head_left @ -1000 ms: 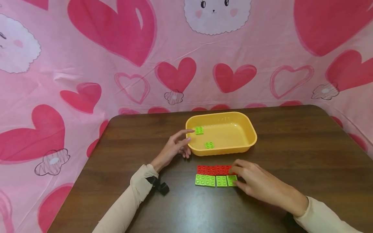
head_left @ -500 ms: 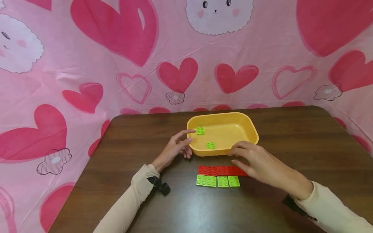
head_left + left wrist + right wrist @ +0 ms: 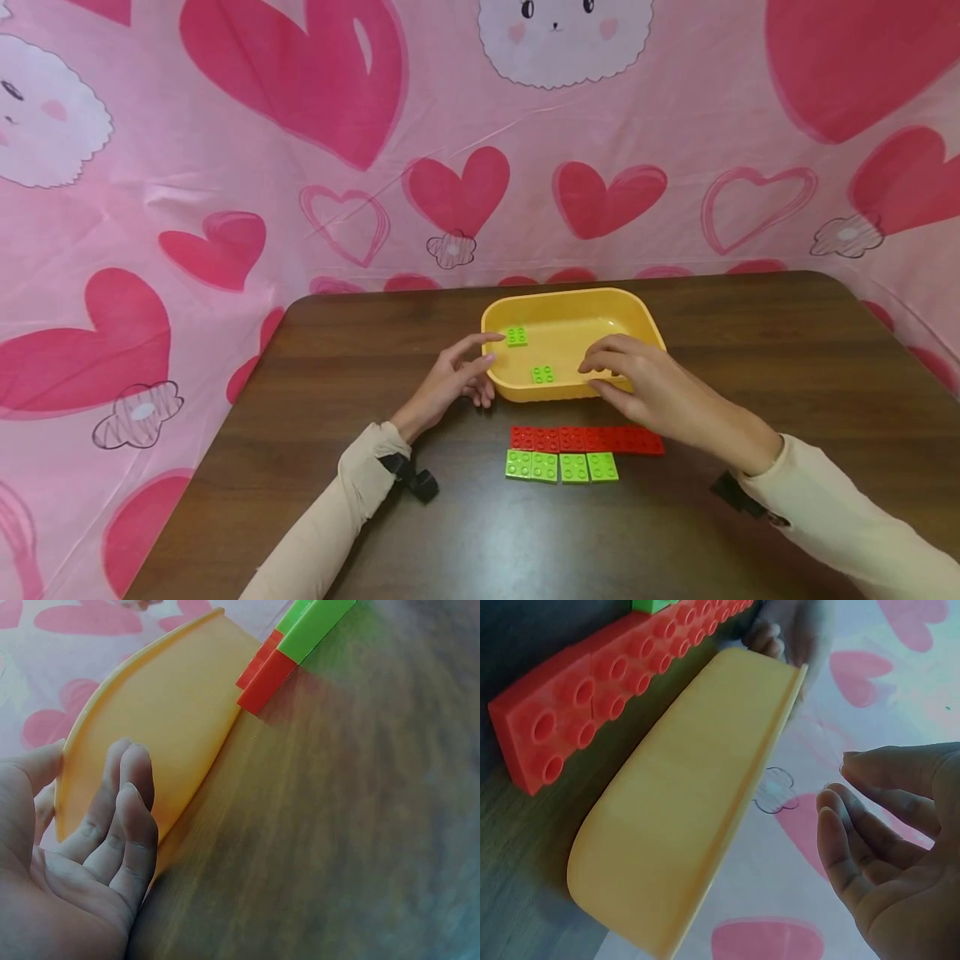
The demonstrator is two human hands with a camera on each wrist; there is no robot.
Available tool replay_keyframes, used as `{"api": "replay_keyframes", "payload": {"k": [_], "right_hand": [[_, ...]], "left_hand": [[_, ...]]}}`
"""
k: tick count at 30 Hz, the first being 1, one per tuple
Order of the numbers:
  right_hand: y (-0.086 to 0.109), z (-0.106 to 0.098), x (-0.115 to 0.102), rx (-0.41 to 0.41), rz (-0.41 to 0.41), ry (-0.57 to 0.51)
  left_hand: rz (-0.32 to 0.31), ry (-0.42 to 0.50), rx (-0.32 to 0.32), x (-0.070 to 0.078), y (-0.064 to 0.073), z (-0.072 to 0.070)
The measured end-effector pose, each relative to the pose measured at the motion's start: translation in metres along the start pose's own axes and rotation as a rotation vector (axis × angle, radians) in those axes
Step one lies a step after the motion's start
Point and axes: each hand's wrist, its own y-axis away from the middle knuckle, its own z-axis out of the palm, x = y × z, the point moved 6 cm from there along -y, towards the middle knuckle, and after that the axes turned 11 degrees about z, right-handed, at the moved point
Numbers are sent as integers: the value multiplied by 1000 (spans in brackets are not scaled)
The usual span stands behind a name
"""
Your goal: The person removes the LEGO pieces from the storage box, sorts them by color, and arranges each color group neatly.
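My left hand [image 3: 453,375] is at the left end of a yellow tray [image 3: 648,342]. Its thumb and index finger reach over the rim, and the other fingers are loosely bent outside the wall. Above the tray's right front rim hovers my right hand [image 3: 645,383], thumb and fingers apart with nothing between them. Two green building bricks, a back one [image 3: 517,337] and a front one [image 3: 543,375], lie inside the tray. In front of it runs a row of red building bricks [image 3: 572,439]; several green building bricks [image 3: 573,468] line its near side.
The dark wooden table [image 3: 360,333] carries everything. Pink cloth [image 3: 525,125] with hearts hangs behind it and along its sides. Black straps [image 3: 416,483] sit on the wrists over beige sleeves [image 3: 322,508].
My right hand has left the right end of the brick rows and moved up and away over the tray's front rim, uncovering more of the red row. The left hand stays at the tray.
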Motion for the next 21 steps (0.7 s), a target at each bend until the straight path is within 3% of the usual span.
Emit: {"api": "replay_keyframes", "payload": {"k": [13, 21], "right_hand": [[-31, 13, 21, -90, 36, -89], [-54, 30, 30, -197, 55, -129]], "left_hand": [[3, -2, -6, 1, 0, 0], [5, -1, -8, 1, 1, -1]]}}
